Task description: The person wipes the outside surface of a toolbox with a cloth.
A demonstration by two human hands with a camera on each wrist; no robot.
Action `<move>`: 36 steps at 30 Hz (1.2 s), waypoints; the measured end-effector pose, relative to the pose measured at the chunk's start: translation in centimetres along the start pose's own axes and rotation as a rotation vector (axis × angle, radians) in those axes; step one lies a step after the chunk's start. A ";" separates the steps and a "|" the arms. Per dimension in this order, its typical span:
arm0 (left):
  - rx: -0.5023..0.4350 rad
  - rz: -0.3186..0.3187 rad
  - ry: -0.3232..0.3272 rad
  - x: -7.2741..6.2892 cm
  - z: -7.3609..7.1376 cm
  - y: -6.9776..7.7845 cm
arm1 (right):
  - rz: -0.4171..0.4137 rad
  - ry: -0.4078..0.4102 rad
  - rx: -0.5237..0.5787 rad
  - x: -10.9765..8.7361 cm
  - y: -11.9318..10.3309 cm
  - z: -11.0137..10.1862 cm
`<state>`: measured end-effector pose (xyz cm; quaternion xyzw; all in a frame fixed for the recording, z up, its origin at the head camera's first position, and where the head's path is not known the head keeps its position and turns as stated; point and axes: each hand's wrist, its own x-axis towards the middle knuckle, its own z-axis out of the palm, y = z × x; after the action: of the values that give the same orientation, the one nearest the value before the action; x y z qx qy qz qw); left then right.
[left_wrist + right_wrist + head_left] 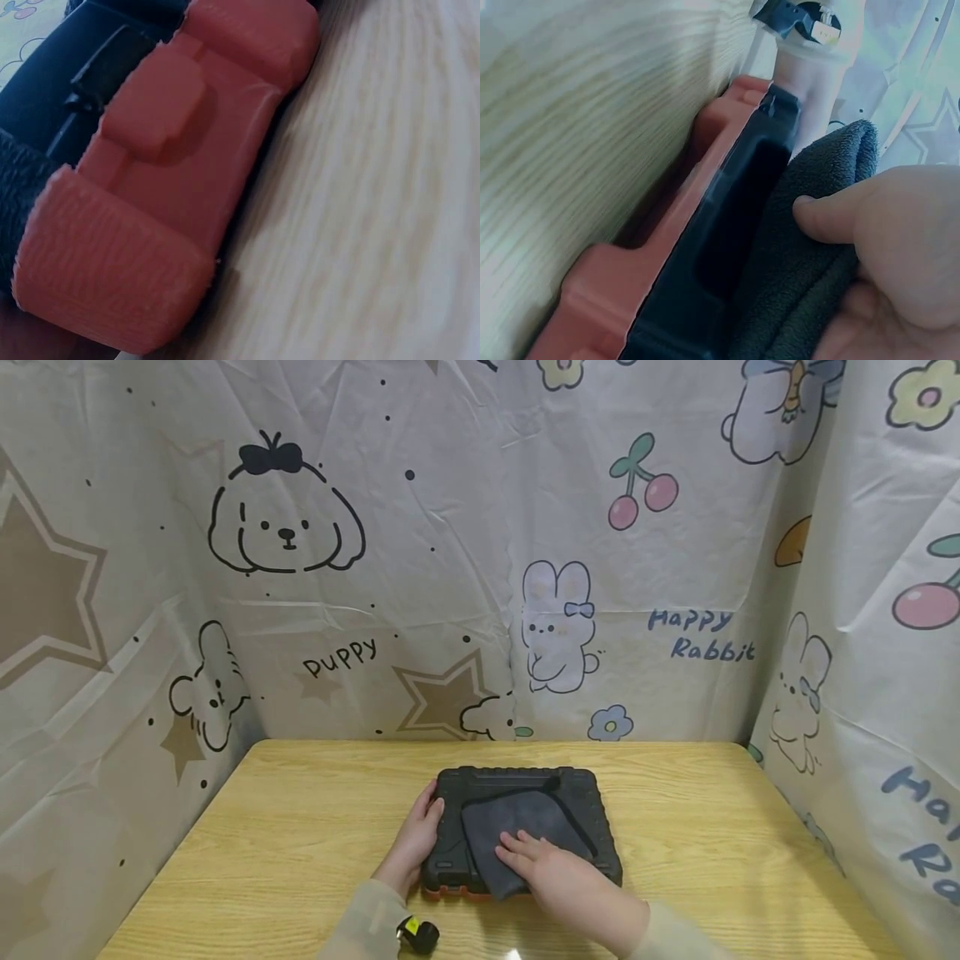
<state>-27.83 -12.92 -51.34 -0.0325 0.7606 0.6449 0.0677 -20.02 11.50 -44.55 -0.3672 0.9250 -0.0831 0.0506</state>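
Observation:
A black hard plastic carrying case (pixel 517 779) with an orange-red lower half lies flat on the table. My left hand (pixel 415 837) grips its left side, and the left wrist view shows the orange-red wall (pixel 202 172) and a black latch (pixel 112 67) close up. Spread over the lid is a dark grey cloth (pixel 517 812). My right hand (pixel 558 877) rests on the cloth with its fingers extended. In the right wrist view the thumb (pixel 829 217) touches a thick fold of the cloth (pixel 810 184), and the hand hides part of the lid.
The case sits on a light wood-grain table (pixel 315 810). Printed fabric (pixel 420 527) hangs along the back and both sides. A small black and yellow device (pixel 418 935) is at my left wrist.

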 end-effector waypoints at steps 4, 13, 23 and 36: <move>-0.008 0.001 0.002 0.1 0.0 -0.1 | -0.036 -0.022 -0.020 -0.5 -0.3 0.1; -0.011 -0.009 0.007 0.1 0.0 0.0 | -0.066 -0.024 -0.073 -1.1 -0.9 0.4; -0.007 -0.012 0.005 0.2 0.1 -0.1 | -0.049 -0.014 -0.020 0.2 -0.7 -0.7; -0.022 -0.024 -0.002 0.1 0.0 0.0 | -0.040 0.001 -0.043 2.9 0.3 -1.4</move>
<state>-27.94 -12.88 -51.38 -0.0417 0.7529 0.6525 0.0756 -22.59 9.92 -43.29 -0.3864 0.9192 -0.0643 0.0405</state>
